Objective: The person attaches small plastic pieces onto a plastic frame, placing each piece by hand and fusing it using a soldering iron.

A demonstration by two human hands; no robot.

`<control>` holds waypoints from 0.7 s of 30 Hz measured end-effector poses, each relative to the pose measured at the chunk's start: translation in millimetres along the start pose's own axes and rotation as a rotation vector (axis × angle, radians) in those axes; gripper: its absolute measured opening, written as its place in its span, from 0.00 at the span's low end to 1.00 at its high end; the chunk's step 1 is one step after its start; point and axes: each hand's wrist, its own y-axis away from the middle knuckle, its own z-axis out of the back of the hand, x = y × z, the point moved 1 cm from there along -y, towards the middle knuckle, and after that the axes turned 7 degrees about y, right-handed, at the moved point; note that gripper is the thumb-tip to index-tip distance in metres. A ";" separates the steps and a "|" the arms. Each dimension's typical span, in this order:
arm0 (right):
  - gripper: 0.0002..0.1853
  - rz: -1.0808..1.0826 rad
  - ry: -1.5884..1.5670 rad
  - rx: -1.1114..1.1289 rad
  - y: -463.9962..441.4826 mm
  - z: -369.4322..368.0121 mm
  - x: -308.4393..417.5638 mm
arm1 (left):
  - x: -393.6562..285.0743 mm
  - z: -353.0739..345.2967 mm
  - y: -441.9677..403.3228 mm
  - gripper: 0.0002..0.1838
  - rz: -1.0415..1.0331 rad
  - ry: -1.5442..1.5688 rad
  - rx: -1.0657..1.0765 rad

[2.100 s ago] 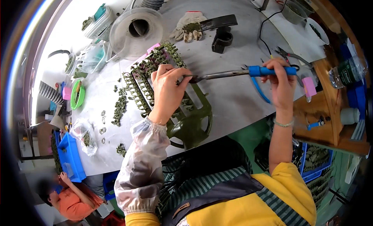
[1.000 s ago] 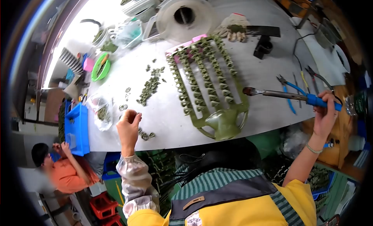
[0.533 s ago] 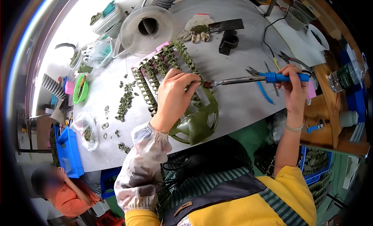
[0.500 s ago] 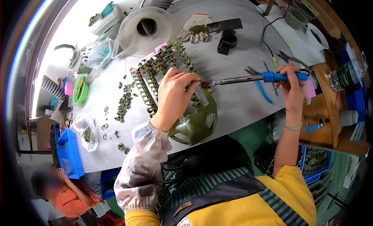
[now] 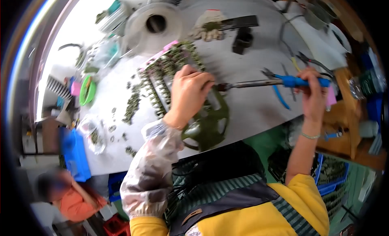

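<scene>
My right hand (image 5: 314, 90) is wrapped around the blue handle of a soldering iron (image 5: 255, 83), whose dark tip points left. Close to that tip, my left hand (image 5: 192, 92) has its fingers pinched together; whatever they hold is hidden. Below my left hand lies a green mask-shaped piece (image 5: 208, 128) with cut-out openings. Behind it, rows of small green parts (image 5: 152, 88) stand on a pink-edged rack, partly covered by my hand. Loose green parts (image 5: 133, 106) are scattered to the left on the grey table. The picture is slightly blurred.
A clear funnel-like hood (image 5: 137, 31) stands at the back, beside a stained glove (image 5: 208, 25) and a black holder (image 5: 242, 40). Cutters (image 5: 268, 74) and pliers (image 5: 310, 61) lie near the iron. A green basket (image 5: 86, 91) and blue bin (image 5: 76, 155) are left, near a person in orange (image 5: 77, 201).
The view has shifted slightly and blurred. The iron's tip sits a little farther from my left fingertips than before. Both hands keep their grips.
</scene>
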 end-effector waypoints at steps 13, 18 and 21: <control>0.12 -0.013 0.126 -0.046 11.6 48.5 -3.8 | 136.0 190.7 215.8 0.14 1.077 -0.207 -0.005; 0.12 0.010 0.129 -0.018 13.0 49.0 0.2 | 140.3 189.0 269.5 0.19 1.229 -0.082 -0.074; 0.12 0.019 0.134 -0.028 15.3 43.9 4.6 | 143.9 183.1 278.3 0.14 1.216 -0.041 -0.097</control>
